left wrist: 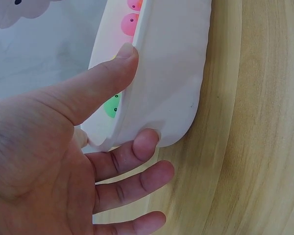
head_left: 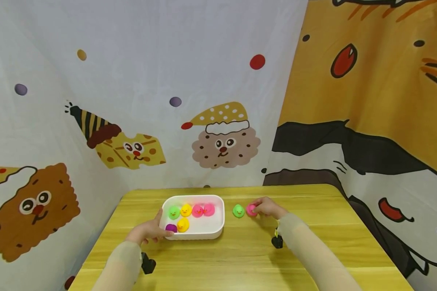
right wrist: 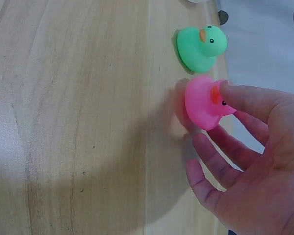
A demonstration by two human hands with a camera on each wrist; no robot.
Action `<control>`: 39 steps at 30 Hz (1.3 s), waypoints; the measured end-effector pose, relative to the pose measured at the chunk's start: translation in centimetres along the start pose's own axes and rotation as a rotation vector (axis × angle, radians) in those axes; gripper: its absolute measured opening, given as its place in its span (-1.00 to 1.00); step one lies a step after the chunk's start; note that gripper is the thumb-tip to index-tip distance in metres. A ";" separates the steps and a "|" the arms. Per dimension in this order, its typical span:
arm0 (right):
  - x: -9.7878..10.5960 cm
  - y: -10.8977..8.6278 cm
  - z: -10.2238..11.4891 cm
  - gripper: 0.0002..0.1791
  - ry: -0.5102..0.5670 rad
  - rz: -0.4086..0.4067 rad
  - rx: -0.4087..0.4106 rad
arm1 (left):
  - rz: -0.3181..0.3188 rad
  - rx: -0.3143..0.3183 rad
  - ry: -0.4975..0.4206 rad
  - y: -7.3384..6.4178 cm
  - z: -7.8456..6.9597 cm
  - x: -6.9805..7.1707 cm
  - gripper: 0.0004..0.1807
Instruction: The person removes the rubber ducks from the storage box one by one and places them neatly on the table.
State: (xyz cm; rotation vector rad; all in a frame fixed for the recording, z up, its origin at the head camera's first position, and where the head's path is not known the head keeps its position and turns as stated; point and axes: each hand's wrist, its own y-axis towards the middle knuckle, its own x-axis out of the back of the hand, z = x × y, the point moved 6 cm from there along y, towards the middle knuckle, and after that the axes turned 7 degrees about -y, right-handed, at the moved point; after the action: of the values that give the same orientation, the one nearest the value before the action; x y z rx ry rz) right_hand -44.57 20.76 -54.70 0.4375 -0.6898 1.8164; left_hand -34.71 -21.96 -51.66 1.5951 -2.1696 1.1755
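My left hand holds a white plastic tub at its near left corner. In the left wrist view, the thumb lies on the rim and the fingers are against the outer wall. Inside the tub are a green duck, two yellow ducks, two pink ducks and a purple toy partly hidden by the near rim. To the right of the tub, my right hand pinches a pink rubber duck between thumb and fingers, at table level. Beside it stands a green rubber duck, apart from the hand.
The wooden table has its back edge close to a white cloth printed with cartoon figures. Another cloth with a large orange cartoon animal hangs at the right. Dark wrist devices are worn on both arms.
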 end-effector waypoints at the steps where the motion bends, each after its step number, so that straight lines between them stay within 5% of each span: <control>1: 0.0 0.0 0.1 -0.59 -0.005 -0.001 0.003 | 0.000 -0.002 -0.001 0.0 0.0 0.0 0.38; 9: -0.2 0.2 -0.3 -0.64 -0.049 -0.039 -0.018 | -0.002 0.002 0.001 0.1 0.0 0.0 0.36; 25: -0.3 0.4 -0.9 -0.58 0.026 0.018 0.004 | 0.002 0.006 -0.004 0.0 0.0 0.0 0.31; 39: 0.6 -0.8 2.3 -0.52 -0.009 0.038 0.006 | 0.006 0.006 -0.027 -0.1 0.1 0.0 0.39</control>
State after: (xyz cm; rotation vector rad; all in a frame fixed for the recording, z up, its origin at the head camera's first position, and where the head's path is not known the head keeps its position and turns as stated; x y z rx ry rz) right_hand -44.09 19.89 -52.34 0.4393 -0.7036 1.8540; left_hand -34.61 -22.05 -51.69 1.6177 -2.1910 1.1701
